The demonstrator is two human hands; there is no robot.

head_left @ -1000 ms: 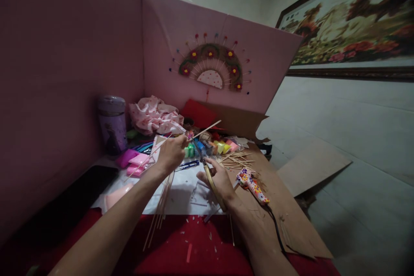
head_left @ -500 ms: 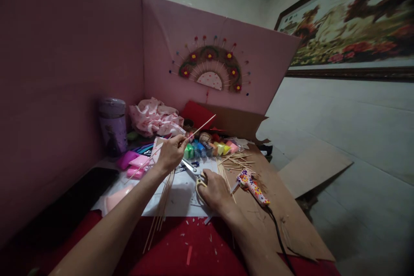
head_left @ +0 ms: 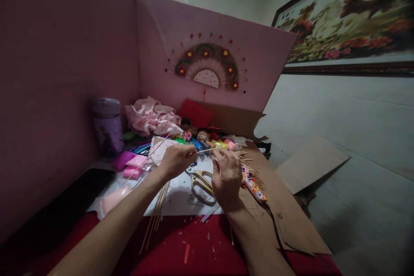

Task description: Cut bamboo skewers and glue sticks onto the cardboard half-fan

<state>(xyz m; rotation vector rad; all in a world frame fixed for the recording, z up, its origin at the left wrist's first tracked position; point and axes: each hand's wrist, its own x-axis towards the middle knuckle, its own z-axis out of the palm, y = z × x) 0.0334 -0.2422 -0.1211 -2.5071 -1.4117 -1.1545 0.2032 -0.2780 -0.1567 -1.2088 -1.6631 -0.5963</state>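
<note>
A thin wooden stick (head_left: 206,150) runs level between my two hands. My left hand (head_left: 177,159) is closed around its left part. At the stick's other side, my right hand (head_left: 227,177) has its fingertips pinched on it, palm partly turned away. Scissors (head_left: 203,189) with gold-coloured handles lie on the white paper (head_left: 179,202) just left of my right wrist. More long sticks (head_left: 160,207) lie beneath my left forearm, their ends over the red cloth (head_left: 158,250).
A flower-patterned glue gun (head_left: 255,187) with a black cord rests on cardboard (head_left: 291,224) at right. Bags of coloured clay (head_left: 223,144), crumpled pink fabric (head_left: 152,116) and a purple tumbler (head_left: 108,127) stand behind. A decorated half-ring (head_left: 207,54) is on the pink panel (head_left: 155,51).
My right hand has let go of the scissors, now lying on the paper, and has come up to the stick. The stick has swung from slanting upward to nearly level.
</note>
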